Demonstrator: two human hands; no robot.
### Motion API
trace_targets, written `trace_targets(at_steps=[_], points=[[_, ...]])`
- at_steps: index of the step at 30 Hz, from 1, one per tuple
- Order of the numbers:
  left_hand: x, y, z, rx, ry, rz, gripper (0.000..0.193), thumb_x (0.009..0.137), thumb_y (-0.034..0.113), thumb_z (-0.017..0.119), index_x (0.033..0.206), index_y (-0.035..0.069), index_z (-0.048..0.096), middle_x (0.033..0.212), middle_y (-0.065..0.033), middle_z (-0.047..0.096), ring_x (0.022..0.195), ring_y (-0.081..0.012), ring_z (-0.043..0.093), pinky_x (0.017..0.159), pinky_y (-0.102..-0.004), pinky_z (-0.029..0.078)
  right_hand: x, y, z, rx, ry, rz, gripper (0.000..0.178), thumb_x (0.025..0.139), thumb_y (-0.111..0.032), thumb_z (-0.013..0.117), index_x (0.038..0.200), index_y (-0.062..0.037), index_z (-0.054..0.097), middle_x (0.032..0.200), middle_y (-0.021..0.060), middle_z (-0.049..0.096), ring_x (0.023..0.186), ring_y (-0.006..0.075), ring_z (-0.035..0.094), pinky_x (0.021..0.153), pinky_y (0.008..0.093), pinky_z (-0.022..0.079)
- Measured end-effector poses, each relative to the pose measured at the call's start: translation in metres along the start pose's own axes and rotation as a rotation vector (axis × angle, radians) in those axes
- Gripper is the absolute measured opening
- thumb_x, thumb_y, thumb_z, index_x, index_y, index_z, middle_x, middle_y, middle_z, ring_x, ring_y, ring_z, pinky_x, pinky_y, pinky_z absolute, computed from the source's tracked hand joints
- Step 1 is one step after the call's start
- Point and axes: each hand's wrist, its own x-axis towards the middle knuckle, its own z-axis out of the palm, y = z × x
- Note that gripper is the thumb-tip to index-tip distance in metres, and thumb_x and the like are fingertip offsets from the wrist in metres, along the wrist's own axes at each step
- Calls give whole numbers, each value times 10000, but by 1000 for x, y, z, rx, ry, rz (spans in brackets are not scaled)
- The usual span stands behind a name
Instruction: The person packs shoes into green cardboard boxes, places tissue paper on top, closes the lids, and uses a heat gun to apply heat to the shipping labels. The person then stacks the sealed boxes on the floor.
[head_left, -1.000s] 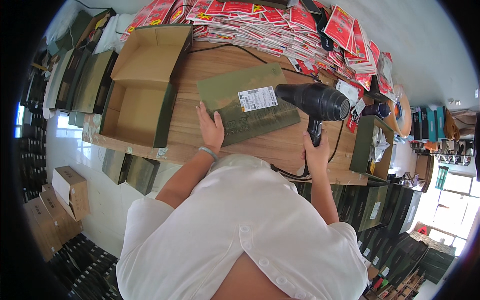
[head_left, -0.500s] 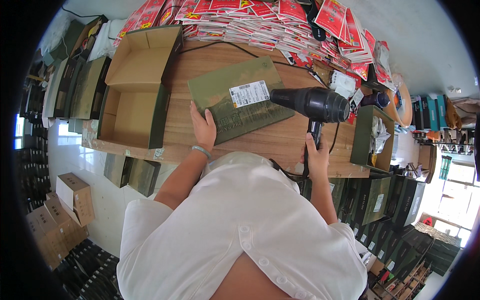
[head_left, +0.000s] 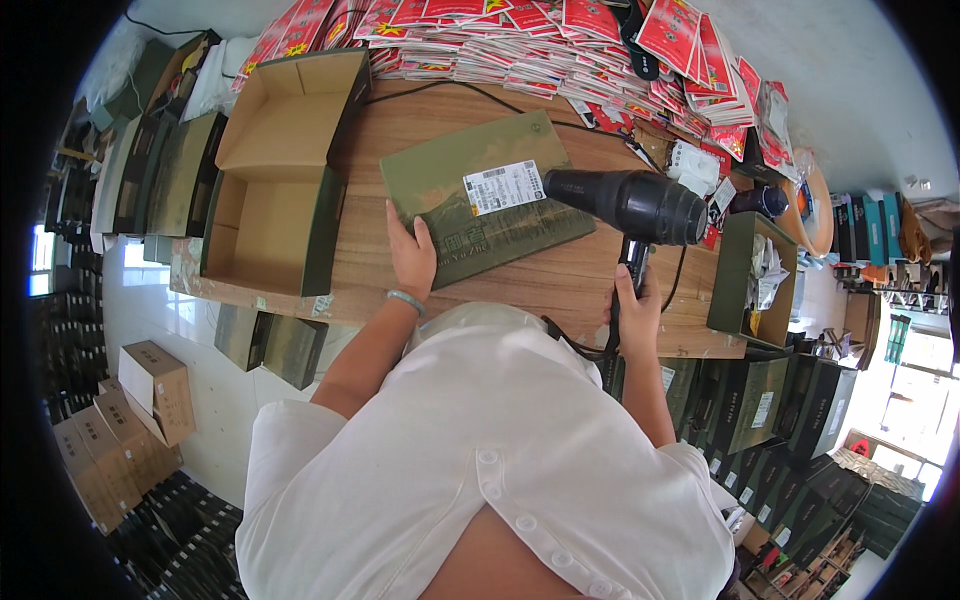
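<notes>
A flat green box (head_left: 450, 170) with a mottled pattern lies at a slant on the wooden table. Stuck to its top is a white printed label (head_left: 503, 188). My left hand (head_left: 412, 252) grips the box by its near left edge, thumb over the top and fingers along the side. In my right hand (head_left: 638, 308) is a black hair dryer (head_left: 630, 203), held by its handle. The dryer's nozzle points left, close to the label's right end. How deep the box is under my left fingers cannot be made out.
An open green box (head_left: 265, 225) with a bare cardboard inside stands at the left. Red printed packets (head_left: 520, 60) are heaped along the back. A green bin (head_left: 735, 275) of wrappers sits at the right edge. A black cord (head_left: 470, 88) crosses the table (head_left: 365, 240).
The view has shifted very slightly. My hands, the box and the hair dryer keep nearly the same places relative to one another.
</notes>
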Motion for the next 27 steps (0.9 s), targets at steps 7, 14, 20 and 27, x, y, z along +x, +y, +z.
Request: trace_targets(at_steps=[7,14,20,27], points=[[0,-2,1,28,-4,-3,639,972,218,486,1475,-58,206,1498,-282,290,1375,-419,312,1136,-432,273,-3,2,0,-5,4,45,295,933,-323,656,912,-65,512,555,0,493,414,96,481,389,249,382],[1,-2,10,455,1,81,744,938,363,553,1503,24,208,1441,-377,287,1295,-507,375,1067,-501,354,-4,3,-2,24,4,31,295,935,-324,653,917,-67,509,557,2,495,413,94,480,388,249,387],[0,-5,13,614,-8,87,736,942,420,529,1514,76,219,1427,-398,289,1264,-503,417,1043,-517,373,-8,4,-3,52,17,32,294,934,-322,655,916,-68,508,562,2,497,420,92,476,388,246,379],[2,-3,12,582,-24,97,734,936,386,553,1509,65,224,1408,-412,299,1261,-520,410,1049,-511,369,-7,8,-3,65,11,29,286,936,-312,655,906,-69,507,565,-1,495,425,90,472,393,243,375]])
